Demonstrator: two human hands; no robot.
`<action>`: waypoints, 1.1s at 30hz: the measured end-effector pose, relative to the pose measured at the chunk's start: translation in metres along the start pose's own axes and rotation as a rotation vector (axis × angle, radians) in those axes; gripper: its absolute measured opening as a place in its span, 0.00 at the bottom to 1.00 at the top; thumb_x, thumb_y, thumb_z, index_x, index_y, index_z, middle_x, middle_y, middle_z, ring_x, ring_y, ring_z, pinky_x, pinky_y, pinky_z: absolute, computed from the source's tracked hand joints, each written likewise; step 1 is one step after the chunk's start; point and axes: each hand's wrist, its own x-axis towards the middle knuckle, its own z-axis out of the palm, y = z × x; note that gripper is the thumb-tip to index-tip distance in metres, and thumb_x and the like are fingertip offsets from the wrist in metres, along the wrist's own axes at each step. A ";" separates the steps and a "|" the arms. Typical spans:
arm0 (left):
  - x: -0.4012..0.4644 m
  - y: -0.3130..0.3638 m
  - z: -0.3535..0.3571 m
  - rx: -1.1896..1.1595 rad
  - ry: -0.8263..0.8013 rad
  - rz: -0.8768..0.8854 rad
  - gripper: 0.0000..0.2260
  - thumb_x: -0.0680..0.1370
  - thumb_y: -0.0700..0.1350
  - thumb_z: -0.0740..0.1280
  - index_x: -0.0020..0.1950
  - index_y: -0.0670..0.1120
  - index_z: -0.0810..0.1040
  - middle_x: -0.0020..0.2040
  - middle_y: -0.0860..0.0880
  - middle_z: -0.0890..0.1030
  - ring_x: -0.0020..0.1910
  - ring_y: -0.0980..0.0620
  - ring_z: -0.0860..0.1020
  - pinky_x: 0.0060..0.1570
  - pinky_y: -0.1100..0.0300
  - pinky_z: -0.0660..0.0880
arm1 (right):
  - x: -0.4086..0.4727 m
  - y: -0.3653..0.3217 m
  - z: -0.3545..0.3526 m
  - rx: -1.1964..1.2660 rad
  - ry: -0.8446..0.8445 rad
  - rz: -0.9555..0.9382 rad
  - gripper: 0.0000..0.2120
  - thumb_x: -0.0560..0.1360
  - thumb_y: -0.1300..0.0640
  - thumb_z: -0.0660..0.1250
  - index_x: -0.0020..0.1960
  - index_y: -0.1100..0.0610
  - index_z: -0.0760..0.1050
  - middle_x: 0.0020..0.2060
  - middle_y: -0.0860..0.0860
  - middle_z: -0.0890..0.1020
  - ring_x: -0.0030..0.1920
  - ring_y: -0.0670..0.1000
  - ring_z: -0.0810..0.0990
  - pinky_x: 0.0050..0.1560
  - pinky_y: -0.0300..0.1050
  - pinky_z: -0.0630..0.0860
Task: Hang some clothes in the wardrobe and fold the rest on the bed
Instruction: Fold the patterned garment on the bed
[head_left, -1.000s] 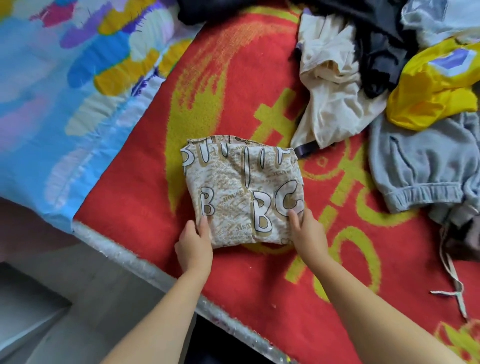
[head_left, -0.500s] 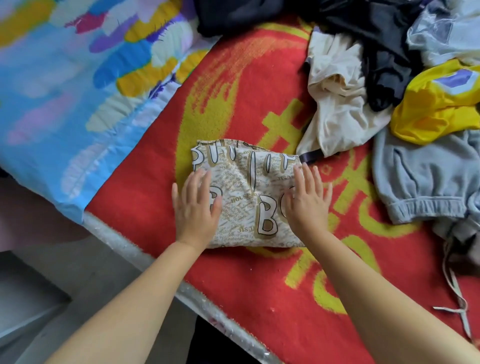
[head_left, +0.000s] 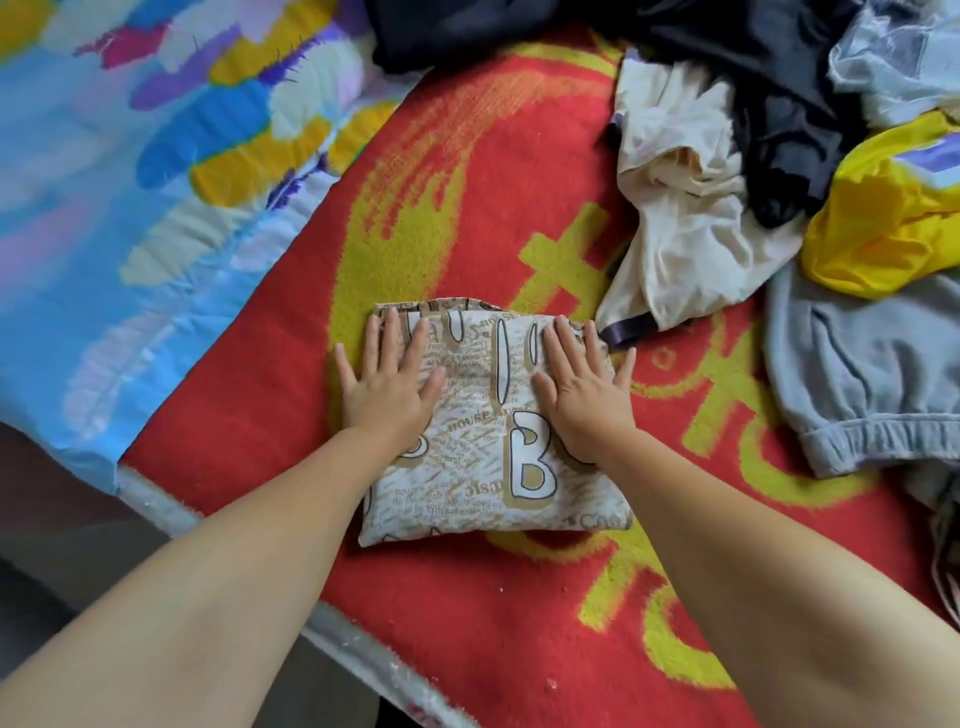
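The grey sweatpants (head_left: 872, 374) and yellow garment (head_left: 893, 208) run off the right edge.

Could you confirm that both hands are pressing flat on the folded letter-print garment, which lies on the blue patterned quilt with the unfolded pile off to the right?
Not quite. The left hand and right hand do press flat on the folded letter-print garment, but the head view shows it lying on the red and yellow blanket, not the blue patterned quilt. The unfolded pile is to the right.
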 end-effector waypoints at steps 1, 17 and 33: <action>-0.005 0.002 -0.006 0.001 -0.006 0.001 0.27 0.78 0.64 0.37 0.72 0.58 0.28 0.77 0.49 0.32 0.75 0.50 0.31 0.69 0.39 0.32 | -0.002 -0.003 -0.008 -0.028 -0.017 0.007 0.28 0.80 0.39 0.35 0.77 0.46 0.36 0.76 0.41 0.37 0.75 0.49 0.32 0.68 0.68 0.29; -0.113 0.040 0.030 0.171 0.048 0.198 0.46 0.74 0.42 0.65 0.75 0.53 0.30 0.76 0.45 0.33 0.77 0.40 0.40 0.69 0.32 0.48 | -0.101 -0.038 0.033 -0.159 -0.003 -0.189 0.49 0.77 0.58 0.61 0.69 0.41 0.19 0.73 0.48 0.26 0.72 0.62 0.26 0.62 0.76 0.31; -0.185 0.030 -0.120 0.031 0.017 0.089 0.34 0.77 0.32 0.55 0.78 0.55 0.50 0.78 0.53 0.53 0.76 0.43 0.52 0.68 0.44 0.64 | -0.149 -0.085 -0.125 -0.223 -0.158 -0.418 0.37 0.77 0.70 0.55 0.79 0.47 0.46 0.77 0.46 0.53 0.76 0.61 0.53 0.70 0.63 0.61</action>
